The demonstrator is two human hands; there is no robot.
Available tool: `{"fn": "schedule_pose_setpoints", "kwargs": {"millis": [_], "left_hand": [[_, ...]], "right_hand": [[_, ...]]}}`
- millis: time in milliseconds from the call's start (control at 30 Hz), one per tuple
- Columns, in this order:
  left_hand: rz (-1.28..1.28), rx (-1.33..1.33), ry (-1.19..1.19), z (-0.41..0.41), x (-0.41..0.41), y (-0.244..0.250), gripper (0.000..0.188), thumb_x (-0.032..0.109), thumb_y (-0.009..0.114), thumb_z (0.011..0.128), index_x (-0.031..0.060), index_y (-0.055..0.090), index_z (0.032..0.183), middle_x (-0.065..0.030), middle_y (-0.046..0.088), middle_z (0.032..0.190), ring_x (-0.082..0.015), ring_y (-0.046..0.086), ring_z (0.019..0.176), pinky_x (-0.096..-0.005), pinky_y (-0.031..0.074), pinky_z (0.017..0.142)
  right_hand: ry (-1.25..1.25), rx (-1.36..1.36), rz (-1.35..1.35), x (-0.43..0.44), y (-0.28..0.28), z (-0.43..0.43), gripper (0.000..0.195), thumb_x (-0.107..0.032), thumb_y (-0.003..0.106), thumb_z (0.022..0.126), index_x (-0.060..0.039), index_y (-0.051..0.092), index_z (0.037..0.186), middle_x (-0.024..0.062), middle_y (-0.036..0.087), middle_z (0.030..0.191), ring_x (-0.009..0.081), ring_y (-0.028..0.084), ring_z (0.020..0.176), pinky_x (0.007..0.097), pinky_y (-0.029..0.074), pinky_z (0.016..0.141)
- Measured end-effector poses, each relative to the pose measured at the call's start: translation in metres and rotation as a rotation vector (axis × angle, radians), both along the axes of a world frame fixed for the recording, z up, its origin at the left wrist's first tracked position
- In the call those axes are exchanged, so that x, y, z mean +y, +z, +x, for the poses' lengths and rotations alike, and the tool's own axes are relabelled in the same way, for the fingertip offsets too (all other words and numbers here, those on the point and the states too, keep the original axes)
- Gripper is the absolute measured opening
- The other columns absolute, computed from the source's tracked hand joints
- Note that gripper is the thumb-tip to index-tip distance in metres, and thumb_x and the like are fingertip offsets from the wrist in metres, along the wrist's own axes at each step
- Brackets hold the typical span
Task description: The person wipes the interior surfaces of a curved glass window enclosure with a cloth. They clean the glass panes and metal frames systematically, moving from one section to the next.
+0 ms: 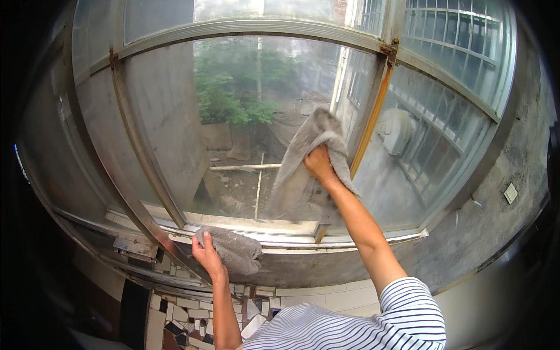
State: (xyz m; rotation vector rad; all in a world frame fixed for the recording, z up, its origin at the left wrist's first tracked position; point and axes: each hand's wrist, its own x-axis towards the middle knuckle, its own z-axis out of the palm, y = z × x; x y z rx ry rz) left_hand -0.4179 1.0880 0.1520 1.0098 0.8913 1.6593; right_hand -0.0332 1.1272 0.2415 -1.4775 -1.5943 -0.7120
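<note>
My right hand (320, 164) is closed on a grey cloth (323, 127) raised in front of the large window pane (166, 109). The cloth's lower part hangs down to the left and is blurred. Lower left, my left hand (209, 256) grips a second, folded grey cloth (236, 251) just in front of the window sill (280, 240), with the thumb up. Whether the raised cloth touches the glass I cannot tell. A rusty orange-stained window frame post (372, 118) stands right of my right hand.
Metal frame bars (253, 28) divide the window. A wall with a light switch plate (510, 193) is on the right. A metal bracket or box (136, 248) sits low at the left. Below lies a floor of broken tile pieces (197, 313). Plants show behind the glass.
</note>
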Motion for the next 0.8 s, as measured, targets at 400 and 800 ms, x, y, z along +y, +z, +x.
{"fn": "schedule_pose_setpoints", "kwargs": {"millis": [400, 800], "left_hand": [[-0.050, -0.149, 0.029, -0.022, 0.017, -0.003, 0.013, 0.011, 0.057, 0.094, 0.0016, 0.058, 0.103, -0.0017, 0.060, 0.090, -0.0113, 0.055, 0.077, -0.0251, 0.045, 0.069], [-0.083, -0.143, 0.040, -0.017, 0.032, -0.002, 0.018, 0.011, 0.054, 0.096, -0.0012, 0.055, 0.109, -0.0038, 0.058, 0.098, -0.0131, 0.052, 0.085, -0.0278, 0.043, 0.079]], "right_hand": [[-0.178, -0.161, 0.170, -0.008, 0.175, -0.132, 0.042, -0.017, 0.054, 0.087, 0.0093, 0.054, 0.120, 0.0278, 0.054, 0.125, 0.0402, 0.048, 0.120, 0.0480, 0.033, 0.107], [-0.264, 0.203, 0.209, 0.051, 0.144, -0.101, 0.057, -0.017, 0.070, 0.077, 0.0009, 0.047, 0.125, 0.0224, 0.056, 0.118, 0.0385, 0.055, 0.109, 0.0414, 0.047, 0.090]]}}
